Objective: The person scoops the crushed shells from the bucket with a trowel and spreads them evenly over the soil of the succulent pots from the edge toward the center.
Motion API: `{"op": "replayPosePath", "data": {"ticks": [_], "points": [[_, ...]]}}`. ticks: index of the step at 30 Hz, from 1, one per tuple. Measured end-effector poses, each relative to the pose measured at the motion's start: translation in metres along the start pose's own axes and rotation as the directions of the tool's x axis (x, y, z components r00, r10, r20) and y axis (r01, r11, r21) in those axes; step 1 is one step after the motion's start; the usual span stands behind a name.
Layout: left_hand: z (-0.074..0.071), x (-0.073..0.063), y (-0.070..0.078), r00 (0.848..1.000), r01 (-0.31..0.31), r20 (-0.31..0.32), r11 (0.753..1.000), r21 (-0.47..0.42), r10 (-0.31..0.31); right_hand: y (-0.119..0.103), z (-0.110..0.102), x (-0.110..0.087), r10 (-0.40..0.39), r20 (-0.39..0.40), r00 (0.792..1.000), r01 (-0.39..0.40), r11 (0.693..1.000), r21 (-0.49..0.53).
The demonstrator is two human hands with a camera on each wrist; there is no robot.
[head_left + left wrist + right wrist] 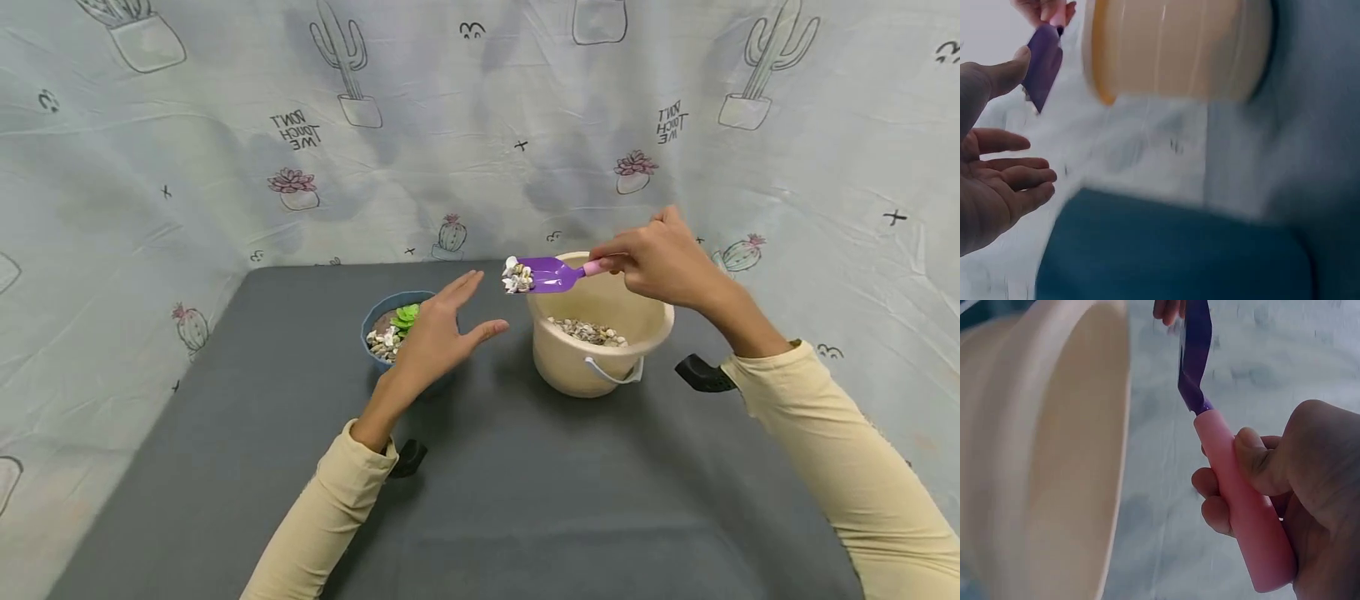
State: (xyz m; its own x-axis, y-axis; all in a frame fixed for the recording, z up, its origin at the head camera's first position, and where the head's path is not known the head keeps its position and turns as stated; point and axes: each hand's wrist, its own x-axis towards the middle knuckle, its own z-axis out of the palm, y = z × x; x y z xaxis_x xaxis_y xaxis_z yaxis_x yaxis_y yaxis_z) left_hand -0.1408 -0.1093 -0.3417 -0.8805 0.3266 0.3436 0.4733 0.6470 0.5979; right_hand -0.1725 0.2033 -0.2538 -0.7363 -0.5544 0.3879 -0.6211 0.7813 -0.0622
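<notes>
A blue pot (1172, 250), a loaded purple scoop (553, 275) and a cream bucket (566, 367) line up before a person.
At the bucket's nine o'clock, the pot holds a green plant (407, 317), partly hidden by the left hand (433, 335), fingers and thumb spread; the scoop, raised at the bucket's ten o'clock, points toward nine, white stones (517, 276) at its tip, its pink handle (1244, 506) gripped by the right hand (663, 263).

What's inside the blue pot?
The blue pot shows a bright green plant, pale pebbles and a brown surface. The left hand hides its right part in the head view; the left wrist view shows only outer wall. Whatever lies beneath the pebbles is covered.
</notes>
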Motion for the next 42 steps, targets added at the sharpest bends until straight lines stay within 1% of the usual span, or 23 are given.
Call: {"op": "replayPosePath", "data": {"ticks": [3,5,7,8,10,12,13,15,17,18,19,21,24,26,28,31,34,36,38,39,42], "points": [[-0.016,-0.011,-0.015,0.998,0.023,-0.067,1.0,0.018,-0.022,-0.015,0.008,0.017,-0.049,-0.013,0.999,0.049,0.999,0.016],[-0.027,-0.019,-0.024,0.994,0.059,-0.098,0.998,0.028,-0.056,-0.027,0.015,0.03,-0.072,-0.007,0.997,0.073,0.997,0.034],[-0.04,-0.025,-0.034,0.988,0.115,-0.111,0.993,0.031,-0.111,-0.04,0.022,0.044,-0.089,0.015,0.996,0.089,0.995,0.048],[-0.046,-0.029,-0.039,0.984,0.154,-0.102,0.987,0.037,-0.149,-0.048,0.026,0.051,-0.095,0.03,0.995,0.093,0.994,0.054],[-0.058,-0.036,-0.05,0.97,0.238,-0.054,0.969,0.059,-0.235,-0.063,0.035,0.065,-0.113,0.064,0.992,0.11,0.993,0.052],[-0.068,-0.043,-0.062,0.948,0.318,0.012,0.946,0.068,-0.319,-0.078,0.043,0.08,-0.134,0.1,0.986,0.129,0.99,0.049],[-0.07,-0.044,-0.066,0.935,0.346,0.051,0.935,0.071,-0.35,-0.083,0.047,0.085,-0.138,0.117,0.983,0.134,0.99,0.045],[-0.071,-0.045,-0.072,0.914,0.382,0.117,0.921,0.076,-0.389,-0.092,0.055,0.095,-0.148,0.15,0.978,0.144,0.989,0.038],[-0.071,-0.045,-0.076,0.903,0.396,0.15,0.915,0.08,-0.403,-0.101,0.062,0.104,-0.156,0.181,0.971,0.155,0.988,0.024],[-0.07,-0.046,-0.077,0.901,0.396,0.156,0.914,0.085,-0.405,-0.104,0.066,0.108,-0.162,0.192,0.968,0.164,0.986,0.006],[-0.069,-0.046,-0.077,0.901,0.393,0.16,0.915,0.092,-0.403,-0.109,0.069,0.112,-0.167,0.207,0.964,0.172,0.985,-0.01],[-0.068,-0.048,-0.076,0.907,0.379,0.156,0.919,0.107,-0.392,-0.118,0.074,0.118,-0.176,0.232,0.957,0.196,0.979,-0.063],[-0.069,-0.05,-0.076,0.909,0.378,0.143,0.919,0.116,-0.392,-0.132,0.074,0.125,-0.186,0.243,0.952,0.228,0.96,-0.162],[-0.07,-0.051,-0.075,0.908,0.384,0.134,0.916,0.12,-0.398,-0.142,0.072,0.128,-0.198,0.231,0.953,0.253,0.938,-0.239],[-0.071,-0.051,-0.075,0.903,0.396,0.13,0.91,0.12,-0.41,-0.149,0.067,0.13,-0.213,0.204,0.956,0.269,0.913,-0.308],[-0.072,-0.049,-0.074,0.897,0.406,0.134,0.906,0.123,-0.42,-0.156,0.062,0.131,-0.241,0.174,0.955,0.291,0.876,-0.385],[-0.073,-0.047,-0.073,0.895,0.409,0.134,0.902,0.135,-0.426,-0.162,0.058,0.133,-0.242,0.189,0.952,0.303,0.845,-0.441],[-0.073,-0.046,-0.073,0.897,0.404,0.129,0.903,0.148,-0.423,-0.164,0.058,0.134,-0.236,0.202,0.951,0.305,0.832,-0.463],[-0.072,-0.046,-0.072,0.899,0.401,0.121,0.901,0.164,-0.422,-0.165,0.057,0.134,-0.234,0.2,0.952,0.304,0.82,-0.486],[-0.072,-0.046,-0.072,0.896,0.406,0.12,0.898,0.169,-0.427,-0.164,0.057,0.134,-0.238,0.185,0.954,0.299,0.818,-0.492],[-0.069,-0.046,-0.068,0.896,0.409,0.098,0.89,0.201,-0.434,-0.159,0.057,0.128,-0.259,0.115,0.959,0.282,0.818,-0.501]]}}
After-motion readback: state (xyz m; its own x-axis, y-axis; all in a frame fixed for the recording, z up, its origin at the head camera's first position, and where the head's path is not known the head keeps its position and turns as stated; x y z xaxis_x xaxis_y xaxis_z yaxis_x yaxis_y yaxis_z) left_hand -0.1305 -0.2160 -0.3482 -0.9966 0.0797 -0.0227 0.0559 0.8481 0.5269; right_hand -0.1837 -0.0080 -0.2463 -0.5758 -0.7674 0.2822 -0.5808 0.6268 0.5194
